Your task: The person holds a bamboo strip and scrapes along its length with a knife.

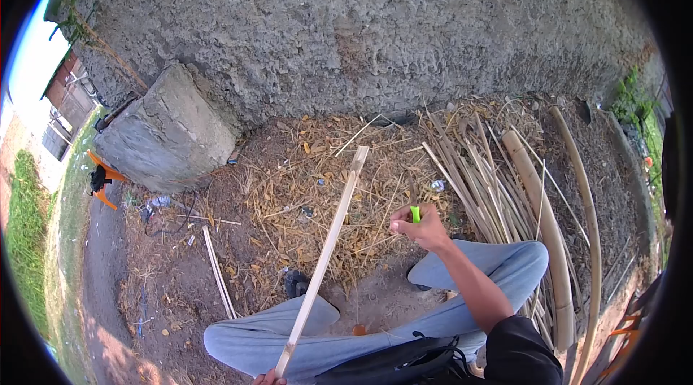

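A long, pale split bamboo strip (326, 255) slants up and away from me, over my left thigh. Its near end is in my left hand (270, 378), which is mostly cut off by the bottom edge of the view; the fingers that show are closed on the strip. To the right of the strip, above the ground between my knees, my right hand (422, 229) is closed around a knife with a bright green handle (415, 214). Its thin, dark blade is hard to make out against the dry litter. Knife and strip are apart.
Several cut bamboo strips (484, 186) lie in a pile on the right, beside thick bamboo poles (541, 219). A rough wall (310, 38) runs across the back. At left are a concrete block (177, 125) and thin strips (218, 273). Dry leaves and shavings (289, 190) cover the ground.
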The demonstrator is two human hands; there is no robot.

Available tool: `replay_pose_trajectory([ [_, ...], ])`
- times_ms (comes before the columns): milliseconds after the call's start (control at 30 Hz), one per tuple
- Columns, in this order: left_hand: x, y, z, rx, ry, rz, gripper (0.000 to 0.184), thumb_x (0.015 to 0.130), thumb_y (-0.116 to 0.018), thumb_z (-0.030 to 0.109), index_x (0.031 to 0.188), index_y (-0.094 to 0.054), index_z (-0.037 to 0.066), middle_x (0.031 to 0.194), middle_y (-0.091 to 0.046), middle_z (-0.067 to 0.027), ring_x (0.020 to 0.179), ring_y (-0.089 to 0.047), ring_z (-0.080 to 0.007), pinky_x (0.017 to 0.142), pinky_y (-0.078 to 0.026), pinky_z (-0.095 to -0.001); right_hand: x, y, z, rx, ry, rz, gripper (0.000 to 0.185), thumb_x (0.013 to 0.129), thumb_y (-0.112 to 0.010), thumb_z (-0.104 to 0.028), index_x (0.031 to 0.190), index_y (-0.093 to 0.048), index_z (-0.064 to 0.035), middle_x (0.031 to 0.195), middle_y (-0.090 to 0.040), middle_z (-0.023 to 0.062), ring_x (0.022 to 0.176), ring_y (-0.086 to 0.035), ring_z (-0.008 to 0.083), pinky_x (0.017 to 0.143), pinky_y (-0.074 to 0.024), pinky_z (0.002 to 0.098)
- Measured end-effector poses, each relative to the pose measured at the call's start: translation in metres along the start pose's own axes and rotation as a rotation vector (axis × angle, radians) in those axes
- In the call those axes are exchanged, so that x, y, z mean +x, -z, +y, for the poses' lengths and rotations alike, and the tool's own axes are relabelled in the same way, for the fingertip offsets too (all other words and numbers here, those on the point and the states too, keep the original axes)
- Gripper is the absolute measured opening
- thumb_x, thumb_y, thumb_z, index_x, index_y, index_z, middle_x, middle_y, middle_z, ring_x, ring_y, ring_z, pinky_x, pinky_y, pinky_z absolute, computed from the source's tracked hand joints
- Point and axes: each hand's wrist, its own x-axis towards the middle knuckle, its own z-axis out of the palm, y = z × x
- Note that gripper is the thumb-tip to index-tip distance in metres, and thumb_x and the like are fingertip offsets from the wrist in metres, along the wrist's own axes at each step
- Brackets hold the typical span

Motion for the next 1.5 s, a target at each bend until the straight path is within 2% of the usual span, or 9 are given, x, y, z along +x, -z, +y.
replay_pose_trajectory([
  [67, 0.0, -0.003, -0.002, -0.016, -0.026, 0.029, 0.01, 0.086, -0.071, 0.008, 0.084, -0.067, -0.001, 0.059, -0.049, -0.0095, 0.054, -0.045, -0.0211, 0.052, -0.037, -0.0351, 0.005, -0.006, 0.0, -0.113, 0.198, 0.359, 0.028, 0.077, -0.081, -0.013, 0.098, -0.071, 0.0037, 0.072, -0.067, 0.0041, 0.054, -0.054, 0.0037, 0.047, -0.0409, 0.0201],
  [233, 0.003, -0.006, 0.004, 0.017, -0.111, 0.047, 0.009, 0.086, -0.071, 0.007, 0.085, -0.067, -0.001, 0.059, -0.049, -0.0114, 0.052, -0.044, -0.0232, 0.051, -0.036, -0.0359, 0.013, -0.026, -0.012, -0.233, 0.343, 0.411, 0.036, 0.072, -0.085, -0.006, 0.106, -0.072, -0.0019, 0.087, -0.068, 0.0016, 0.059, -0.05, 0.0009, 0.049, -0.0416, 0.0205],
  [300, 0.001, -0.007, 0.005, 0.036, -0.086, -0.006, 0.009, 0.086, -0.07, 0.008, 0.086, -0.068, -0.001, 0.059, -0.051, -0.0133, 0.053, -0.046, -0.0249, 0.053, -0.038, -0.036, 0.023, -0.031, -0.01, -0.397, 0.53, 0.447, 0.035, 0.073, -0.086, -0.011, 0.105, -0.073, -0.0037, 0.091, -0.066, 0.0016, 0.071, -0.058, 0.0086, 0.06, -0.0466, 0.0247],
  [633, -0.005, -0.011, -0.004, 0.097, -0.127, 0.05, 0.011, 0.086, -0.072, 0.011, 0.09, -0.071, 0.001, 0.063, -0.057, -0.0128, 0.056, -0.054, -0.027, 0.053, -0.043, -0.037, 0.05, -0.02, -0.001, -0.436, 0.628, 0.413, 0.034, 0.071, -0.083, -0.005, 0.104, -0.073, -0.0056, 0.099, -0.069, 0.0056, 0.083, -0.064, 0.0122, 0.069, -0.0501, 0.0253],
  [800, -0.001, -0.008, 0.002, 0.119, -0.086, 0.024, 0.011, 0.086, -0.072, 0.013, 0.088, -0.071, 0.003, 0.065, -0.059, -0.0132, 0.055, -0.055, -0.027, 0.051, -0.042, -0.0378, 0.036, -0.022, -0.016, -0.408, 0.557, 0.465, 0.032, 0.074, -0.08, -0.001, 0.105, -0.072, -0.0056, 0.094, -0.068, 0.0061, 0.056, -0.047, 0.0019, 0.052, -0.041, 0.0204],
  [867, -0.002, -0.008, -0.001, 0.136, -0.066, 0.018, 0.01, 0.087, -0.072, 0.013, 0.088, -0.071, 0.003, 0.066, -0.06, -0.0133, 0.056, -0.055, -0.0271, 0.051, -0.043, -0.0376, 0.038, -0.02, -0.015, -0.263, 0.708, 0.472, 0.027, 0.075, -0.079, -0.003, 0.102, -0.073, -0.0044, 0.099, -0.072, 0.0083, 0.059, -0.057, 0.006, 0.055, -0.0457, 0.022],
  [1000, -0.004, -0.013, -0.012, 0.178, -0.125, 0.02, 0.01, 0.088, -0.071, 0.014, 0.09, -0.071, 0.004, 0.068, -0.061, -0.014, 0.056, -0.057, -0.0277, 0.05, -0.043, -0.0374, 0.029, -0.016, -0.025, -0.355, 0.68, 0.491, 0.026, 0.076, -0.079, -0.004, 0.102, -0.072, -0.004, 0.102, -0.072, 0.0105, 0.069, -0.064, 0.0103, 0.062, -0.0506, 0.0239],
  [1167, -0.002, -0.011, -0.007, 0.158, -0.144, 0.046, 0.011, 0.088, -0.071, 0.014, 0.092, -0.072, 0.004, 0.069, -0.062, -0.015, 0.056, -0.057, -0.0292, 0.051, -0.044, -0.0385, 0.038, -0.001, -0.024, -0.534, 0.83, 0.353, 0.032, 0.068, -0.076, 0.003, 0.099, -0.074, -0.0054, 0.108, -0.07, 0.0101, 0.097, -0.069, 0.0229, 0.084, -0.055, 0.0335],
  [1500, -0.004, -0.01, -0.006, 0.116, -0.183, 0.014, 0.009, 0.087, -0.071, 0.008, 0.092, -0.071, 0.001, 0.067, -0.06, -0.0147, 0.054, -0.054, -0.0285, 0.05, -0.043, -0.0373, 0.037, 0.007, -0.026, -0.705, 0.908, 0.263, 0.043, 0.061, -0.069, 0.014, 0.098, -0.075, -0.0076, 0.109, -0.067, 0.0079, 0.098, -0.067, 0.0253, 0.079, -0.0566, 0.0332],
])
